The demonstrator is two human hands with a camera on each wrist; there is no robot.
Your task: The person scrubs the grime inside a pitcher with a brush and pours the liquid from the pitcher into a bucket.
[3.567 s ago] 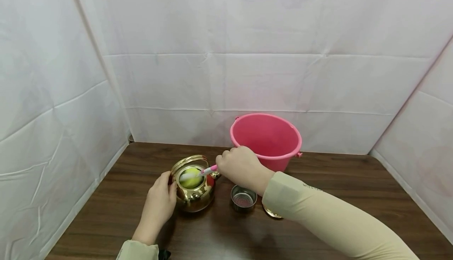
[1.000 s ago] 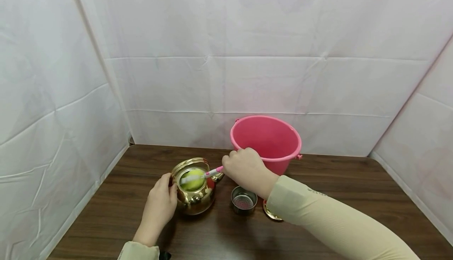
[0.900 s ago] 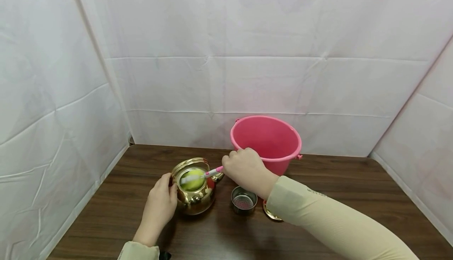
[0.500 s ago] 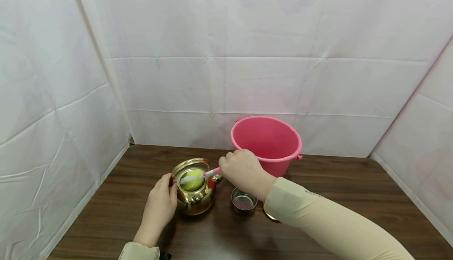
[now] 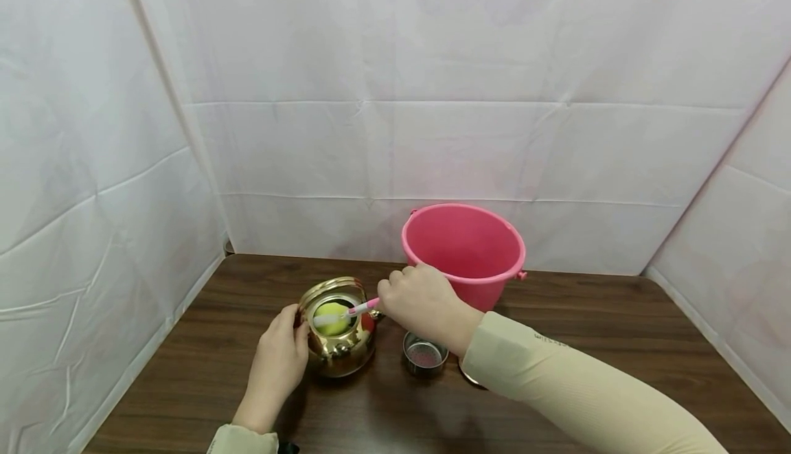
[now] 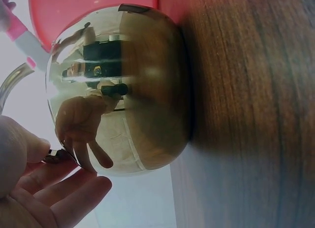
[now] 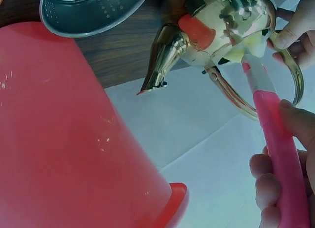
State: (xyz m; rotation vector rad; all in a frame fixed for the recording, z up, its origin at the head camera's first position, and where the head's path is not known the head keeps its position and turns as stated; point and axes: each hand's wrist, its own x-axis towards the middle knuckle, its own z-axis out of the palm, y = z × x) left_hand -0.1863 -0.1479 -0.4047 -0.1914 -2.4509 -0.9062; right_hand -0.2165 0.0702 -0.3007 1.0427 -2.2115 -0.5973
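A shiny gold kettle [image 5: 342, 356] stands lidless on the wooden table, its arched handle [image 5: 330, 286] raised. My left hand [image 5: 279, 358] is at the kettle's left side; in the left wrist view its thumb and fingers [image 6: 47, 176] pinch the handle's base at the kettle's shoulder. My right hand [image 5: 426, 303] grips the pink handle [image 7: 280, 154] of a sponge brush, slanting down to the left. Its yellow-green sponge head [image 5: 334, 319] sits in the kettle's round opening, the lower part hidden inside. The spout [image 7: 165, 53] points toward the bucket, largely hidden by my right hand in the head view.
Behind my right hand stands a pink bucket [image 5: 463, 241]. A small metal strainer [image 5: 425, 355] with a perforated bottom sits right of the kettle. Beside it lies a gold lid [image 5: 469, 376], mostly under my right forearm. White cloth walls [image 5: 371, 145] enclose the table [image 5: 587, 323].
My right hand has moved slightly left and the sponge head has shifted left in the opening, leaving a dark gap at its far right. The left hand and kettle have stayed in place.
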